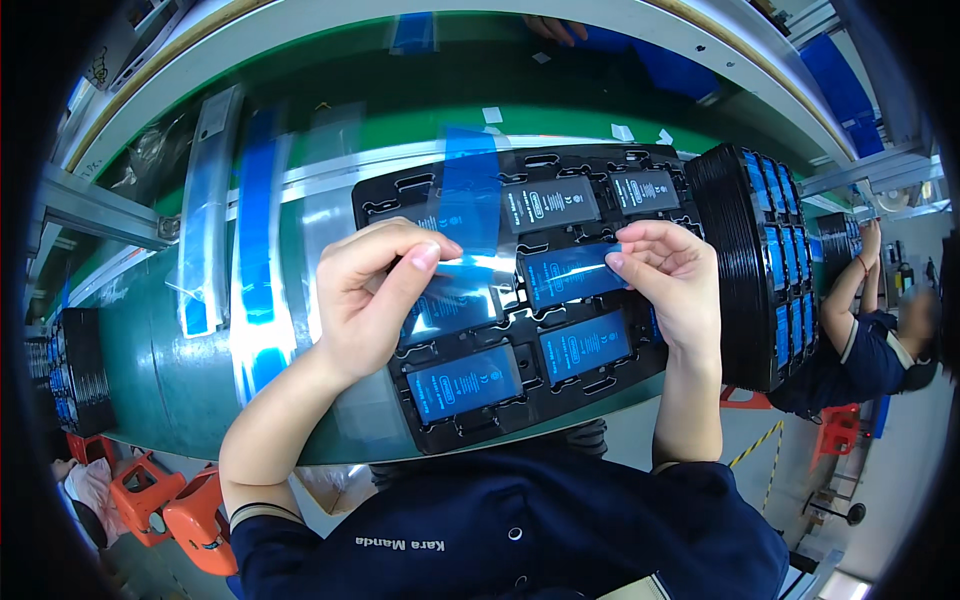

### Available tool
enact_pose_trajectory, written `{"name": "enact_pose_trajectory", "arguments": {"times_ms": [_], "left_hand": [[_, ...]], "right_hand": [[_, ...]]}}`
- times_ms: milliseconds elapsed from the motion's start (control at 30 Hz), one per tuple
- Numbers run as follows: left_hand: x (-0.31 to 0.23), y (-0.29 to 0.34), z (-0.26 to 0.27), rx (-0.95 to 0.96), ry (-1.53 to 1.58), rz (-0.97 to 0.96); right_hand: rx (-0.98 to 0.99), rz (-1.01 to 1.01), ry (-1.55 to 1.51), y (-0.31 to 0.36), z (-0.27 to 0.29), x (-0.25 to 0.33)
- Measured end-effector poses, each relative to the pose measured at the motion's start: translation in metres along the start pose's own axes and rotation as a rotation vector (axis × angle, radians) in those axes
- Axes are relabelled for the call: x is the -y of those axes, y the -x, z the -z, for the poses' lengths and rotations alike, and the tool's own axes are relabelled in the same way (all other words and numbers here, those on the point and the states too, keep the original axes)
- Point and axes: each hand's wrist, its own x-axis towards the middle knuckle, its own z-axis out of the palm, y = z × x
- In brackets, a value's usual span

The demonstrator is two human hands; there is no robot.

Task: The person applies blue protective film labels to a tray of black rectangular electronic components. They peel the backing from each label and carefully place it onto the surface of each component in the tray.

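Observation:
A black tray (530, 405) of flat battery cells lies before me on the green worktop. My right hand (665, 270) pinches the right end of a blue film (575, 275) over a cell in the middle row. Over the tray's left side, the thumb and forefinger of my left hand (370, 290) are pinched at a clear film strip with a blue band (470, 180). Cells in the near row, such as this battery cell (465, 385), look blue on top. Two in the far row, including one grey cell (550, 205), show bare grey faces.
A tall stack of black trays (745, 265) with cells stands right of my tray. Long blue and clear film strips (260, 240) lie at left. Another tray stack (80, 370) is at far left. A co-worker (850, 340) works at right; orange stools (200, 520) stand below.

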Motion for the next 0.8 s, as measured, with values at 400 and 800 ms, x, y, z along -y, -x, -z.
{"name": "enact_pose_trajectory", "arguments": {"times_ms": [400,800], "left_hand": [[0.0005,0.0065,-0.0061,-0.077,0.157,0.101],[-0.0009,0.0064,-0.0052,-0.028,0.147,0.130]], "right_hand": [[0.018,-0.029,0.032,-0.0015,-0.0018,0.0046],[0.004,-0.035,0.042,-0.0011,-0.0019,0.0039]]}}
